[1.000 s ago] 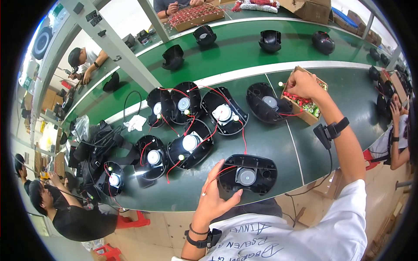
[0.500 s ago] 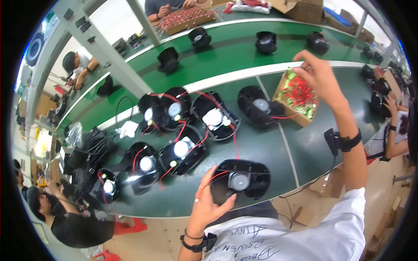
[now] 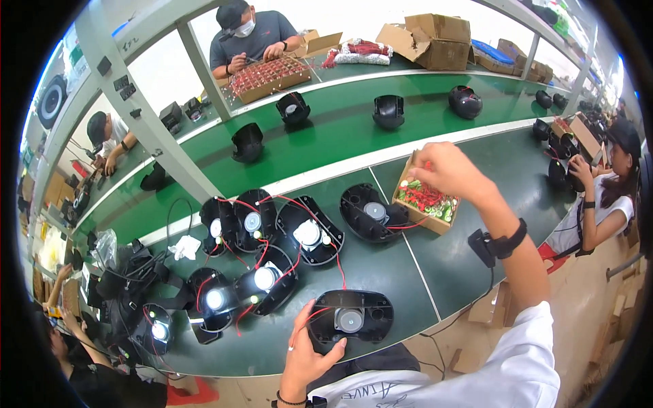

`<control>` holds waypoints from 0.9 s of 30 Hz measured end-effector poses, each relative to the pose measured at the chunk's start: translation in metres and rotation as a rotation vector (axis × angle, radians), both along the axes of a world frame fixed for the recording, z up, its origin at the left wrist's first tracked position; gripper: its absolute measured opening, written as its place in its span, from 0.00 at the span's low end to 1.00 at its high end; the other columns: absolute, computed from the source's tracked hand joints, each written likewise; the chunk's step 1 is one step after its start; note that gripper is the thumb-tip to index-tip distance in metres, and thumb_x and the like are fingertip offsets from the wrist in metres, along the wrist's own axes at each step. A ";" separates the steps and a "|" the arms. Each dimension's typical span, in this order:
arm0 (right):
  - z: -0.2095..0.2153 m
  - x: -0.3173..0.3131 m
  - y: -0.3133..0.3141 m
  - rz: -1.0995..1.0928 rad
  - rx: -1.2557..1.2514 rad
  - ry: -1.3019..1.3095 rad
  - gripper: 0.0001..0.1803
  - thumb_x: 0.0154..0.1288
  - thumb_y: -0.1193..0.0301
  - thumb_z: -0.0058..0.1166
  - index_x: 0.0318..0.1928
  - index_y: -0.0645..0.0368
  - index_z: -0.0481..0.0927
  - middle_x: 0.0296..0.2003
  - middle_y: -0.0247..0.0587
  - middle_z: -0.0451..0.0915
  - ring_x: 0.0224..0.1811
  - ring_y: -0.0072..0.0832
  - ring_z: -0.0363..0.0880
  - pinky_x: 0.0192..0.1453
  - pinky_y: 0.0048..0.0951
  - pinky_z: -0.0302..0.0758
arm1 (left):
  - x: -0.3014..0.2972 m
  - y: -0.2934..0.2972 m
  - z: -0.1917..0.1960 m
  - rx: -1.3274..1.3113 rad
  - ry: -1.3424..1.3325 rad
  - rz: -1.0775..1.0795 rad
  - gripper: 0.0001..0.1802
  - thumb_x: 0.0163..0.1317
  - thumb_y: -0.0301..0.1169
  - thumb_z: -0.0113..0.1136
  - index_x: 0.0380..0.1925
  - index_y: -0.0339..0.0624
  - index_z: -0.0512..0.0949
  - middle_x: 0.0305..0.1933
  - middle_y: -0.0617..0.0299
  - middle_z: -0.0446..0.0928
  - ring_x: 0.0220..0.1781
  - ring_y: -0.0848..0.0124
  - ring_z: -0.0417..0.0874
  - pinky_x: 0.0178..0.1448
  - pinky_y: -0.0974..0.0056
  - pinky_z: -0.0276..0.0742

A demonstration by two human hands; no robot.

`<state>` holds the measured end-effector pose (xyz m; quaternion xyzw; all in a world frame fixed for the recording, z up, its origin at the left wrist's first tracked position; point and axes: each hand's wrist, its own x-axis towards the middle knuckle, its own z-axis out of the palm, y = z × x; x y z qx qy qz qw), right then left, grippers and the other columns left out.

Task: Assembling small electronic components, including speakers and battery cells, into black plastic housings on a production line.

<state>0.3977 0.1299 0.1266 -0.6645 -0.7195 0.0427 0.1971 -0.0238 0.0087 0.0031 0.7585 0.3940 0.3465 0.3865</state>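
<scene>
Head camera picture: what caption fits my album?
Left hand holds a black speaker shell; right hand is over a box of red-and-green parts.

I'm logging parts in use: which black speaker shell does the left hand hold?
The black speaker shell nearest the wearer's white shirt: the left hand clasps its left end, while the other shells nearby lie untouched.
</scene>
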 end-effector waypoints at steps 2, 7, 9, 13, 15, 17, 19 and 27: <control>-0.011 -0.003 0.014 0.032 0.106 0.047 0.09 0.63 0.69 0.67 0.37 0.63 0.88 0.35 0.53 0.88 0.43 0.50 0.89 0.51 0.44 0.84 | 0.000 0.002 0.001 0.046 0.014 -0.016 0.53 0.53 0.35 0.82 0.74 0.25 0.64 0.71 0.40 0.75 0.68 0.51 0.82 0.73 0.54 0.77; -0.030 0.000 0.052 -0.074 -0.397 -0.059 0.18 0.54 0.68 0.78 0.42 0.62 0.87 0.40 0.51 0.91 0.49 0.43 0.91 0.54 0.45 0.85 | -0.001 -0.002 -0.001 -0.023 0.027 -0.021 0.53 0.56 0.35 0.80 0.77 0.30 0.62 0.72 0.42 0.74 0.72 0.49 0.79 0.77 0.52 0.73; -0.031 -0.019 0.054 -0.092 -0.407 -0.140 0.20 0.54 0.69 0.76 0.46 0.63 0.85 0.43 0.53 0.90 0.48 0.47 0.90 0.54 0.47 0.86 | -0.005 -0.005 0.002 -0.092 0.024 -0.008 0.50 0.57 0.32 0.77 0.78 0.34 0.63 0.74 0.44 0.73 0.75 0.51 0.76 0.79 0.52 0.70; -0.070 -0.023 0.046 -0.168 -0.249 -0.221 0.31 0.54 0.76 0.71 0.58 0.68 0.73 0.45 0.63 0.86 0.51 0.59 0.87 0.57 0.53 0.85 | -0.006 -0.007 -0.003 -0.112 0.042 0.004 0.49 0.56 0.33 0.79 0.77 0.34 0.65 0.72 0.44 0.75 0.74 0.51 0.77 0.79 0.52 0.70; -0.071 -0.002 0.038 -0.153 -0.166 -0.156 0.32 0.53 0.74 0.73 0.58 0.63 0.73 0.44 0.60 0.86 0.50 0.60 0.87 0.57 0.55 0.83 | -0.005 -0.001 -0.015 -0.134 -0.018 -0.021 0.51 0.55 0.34 0.80 0.76 0.30 0.64 0.74 0.43 0.71 0.72 0.52 0.78 0.77 0.53 0.72; -0.047 -0.004 0.030 -0.172 -0.083 0.040 0.30 0.57 0.74 0.73 0.59 0.55 0.74 0.38 0.55 0.86 0.46 0.59 0.86 0.55 0.56 0.81 | -0.007 -0.002 -0.018 -0.129 -0.058 -0.042 0.54 0.55 0.36 0.82 0.76 0.27 0.62 0.74 0.40 0.70 0.69 0.53 0.82 0.75 0.54 0.75; -0.014 -0.006 0.012 -0.100 0.301 0.061 0.27 0.64 0.74 0.69 0.62 0.53 0.75 0.35 0.51 0.86 0.42 0.54 0.86 0.51 0.52 0.81 | -0.004 -0.008 -0.003 -0.101 0.021 -0.012 0.51 0.56 0.34 0.80 0.76 0.30 0.64 0.73 0.42 0.73 0.71 0.52 0.79 0.77 0.53 0.73; 0.023 -0.005 -0.022 -0.116 0.452 0.193 0.11 0.77 0.75 0.54 0.55 0.61 0.81 0.38 0.56 0.86 0.40 0.48 0.88 0.50 0.43 0.81 | -0.011 -0.003 -0.014 -0.057 0.050 0.009 0.53 0.54 0.41 0.82 0.75 0.26 0.65 0.72 0.35 0.74 0.72 0.43 0.79 0.76 0.49 0.73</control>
